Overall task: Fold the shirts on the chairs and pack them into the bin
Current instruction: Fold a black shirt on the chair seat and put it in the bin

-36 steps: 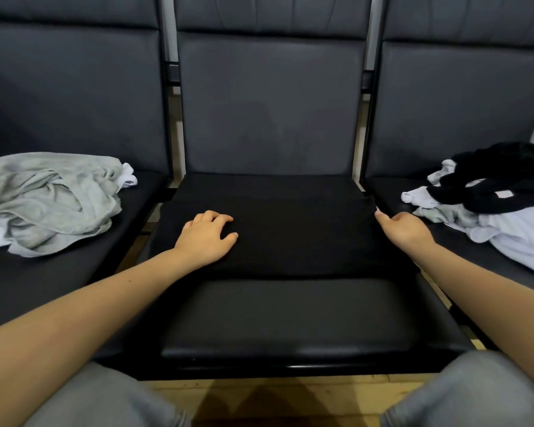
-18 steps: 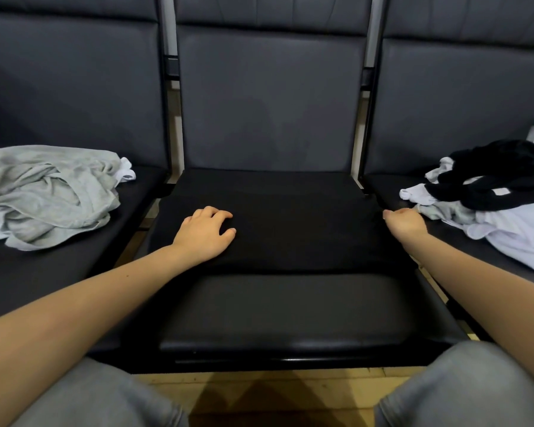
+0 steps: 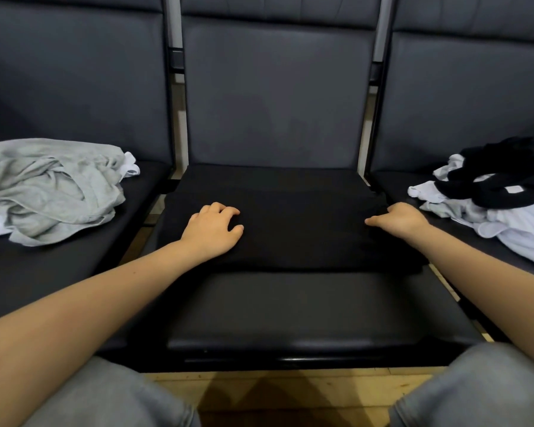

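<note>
I am pressing my flat, open left hand (image 3: 213,231) on the black shirt (image 3: 293,229) lying across the middle seat (image 3: 290,309) to anchor it, while my right hand (image 3: 396,220) is pinching its right edge for the next fold.

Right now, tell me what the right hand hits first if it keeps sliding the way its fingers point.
The right hand points left across the black shirt; nothing but shirt lies ahead until the left hand, probably the first thing met.

middle chair seat (image 3: 305,306): black shirt (image 3: 302,229), seemingly folded flat
</note>
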